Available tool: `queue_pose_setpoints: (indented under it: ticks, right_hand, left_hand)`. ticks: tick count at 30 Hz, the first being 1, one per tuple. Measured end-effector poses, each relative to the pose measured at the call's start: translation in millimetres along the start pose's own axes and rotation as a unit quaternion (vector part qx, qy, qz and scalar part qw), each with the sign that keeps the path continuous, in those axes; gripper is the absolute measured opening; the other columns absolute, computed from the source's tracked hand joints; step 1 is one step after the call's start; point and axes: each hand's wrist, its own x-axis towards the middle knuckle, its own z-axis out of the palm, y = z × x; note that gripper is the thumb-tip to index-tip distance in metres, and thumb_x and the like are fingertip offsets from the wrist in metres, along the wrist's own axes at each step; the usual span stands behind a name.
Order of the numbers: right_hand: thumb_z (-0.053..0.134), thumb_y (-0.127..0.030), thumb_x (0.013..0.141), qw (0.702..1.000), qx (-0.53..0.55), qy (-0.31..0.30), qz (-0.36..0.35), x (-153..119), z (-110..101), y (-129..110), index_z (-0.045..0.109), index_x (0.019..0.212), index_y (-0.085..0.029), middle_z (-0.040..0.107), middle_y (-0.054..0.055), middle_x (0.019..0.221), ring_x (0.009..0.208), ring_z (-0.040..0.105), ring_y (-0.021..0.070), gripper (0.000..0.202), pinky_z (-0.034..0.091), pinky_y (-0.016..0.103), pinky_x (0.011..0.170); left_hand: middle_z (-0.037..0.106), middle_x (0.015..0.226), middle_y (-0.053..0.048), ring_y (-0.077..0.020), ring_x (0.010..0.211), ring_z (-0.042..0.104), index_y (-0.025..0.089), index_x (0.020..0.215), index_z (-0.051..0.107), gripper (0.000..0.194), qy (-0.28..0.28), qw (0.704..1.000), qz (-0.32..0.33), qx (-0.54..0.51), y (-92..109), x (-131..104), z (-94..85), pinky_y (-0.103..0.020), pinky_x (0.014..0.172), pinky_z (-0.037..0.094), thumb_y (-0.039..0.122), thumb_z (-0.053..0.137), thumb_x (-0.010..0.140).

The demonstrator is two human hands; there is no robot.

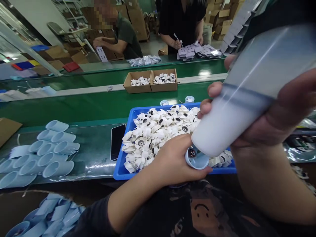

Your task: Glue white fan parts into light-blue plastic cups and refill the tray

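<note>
My left hand [170,159] is closed around a light blue plastic cup [201,162], whose open mouth faces up and shows a small dark round part with a coppery ring inside. A large translucent white cylinder [237,108] with a grey band is gripped in my right hand [264,131]. It tilts down to the left, and its lower end overlaps the cup's rim; whether the two touch I cannot tell. Behind both hands lies a blue tray [118,169] heaped with white fan wheels [153,135] with dark hubs.
Light blue cups [59,168] lie in rows on the left bench, near a dark flat phone-like device [118,141]. More cups fill a container [56,210] below. Two cardboard boxes [163,87] hold white wheels across the green conveyor [98,112]. Two people work beyond.
</note>
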Motion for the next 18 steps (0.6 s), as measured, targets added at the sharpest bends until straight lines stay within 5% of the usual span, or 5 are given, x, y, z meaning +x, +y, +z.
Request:
queue_pose_setpoints:
  ticks: [4,18]
  right_hand:
    - [0.08,-0.059,0.072,0.999,0.003,0.02,0.029,-3.2,2.4,-3.2,0.058,0.095,-0.024,0.067,-0.002,0.078,0.064,0.066,0.0185,0.047,0.059,0.035,0.064]
    - [0.066,-0.058,0.086,0.999,-0.037,0.026,-0.007,-8.0,4.7,4.8,0.057,0.109,-0.025,0.063,0.001,0.088,0.068,0.064,0.0181,0.041,0.061,0.037,0.071]
  left_hand:
    - [0.065,0.091,0.0,-0.0182,0.081,0.061,0.021,0.094,0.062,0.037,0.026,1.0,-0.008,0.0,3.7,-2.2,4.6,-0.029,0.069,0.047,0.036,0.082,0.067]
    - [0.063,0.09,-0.001,-0.0194,0.082,0.061,0.021,0.095,0.06,0.034,0.022,0.999,-0.027,0.026,8.9,-3.6,6.9,-0.032,0.067,0.048,0.035,0.077,0.069]
